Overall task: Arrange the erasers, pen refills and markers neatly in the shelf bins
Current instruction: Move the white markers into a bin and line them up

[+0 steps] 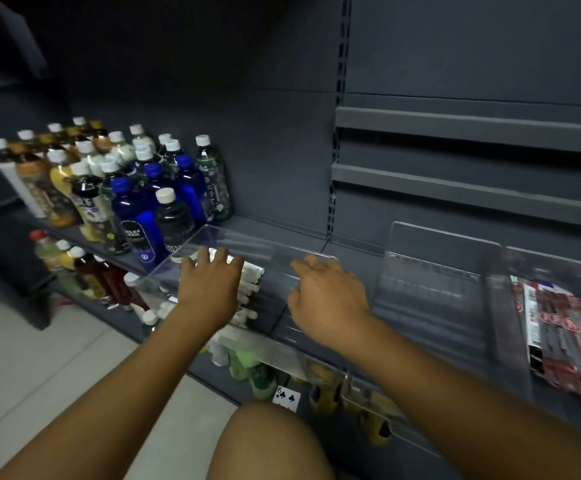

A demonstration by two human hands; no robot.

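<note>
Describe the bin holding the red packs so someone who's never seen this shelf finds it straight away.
Find the dark grey shelf with bottles crowded at its left end and follow its row of clear plastic bins rightward. The last bin, at the far right, is the one. It alone holds flat red-and-white packs; the bin next to it looks empty.
</note>
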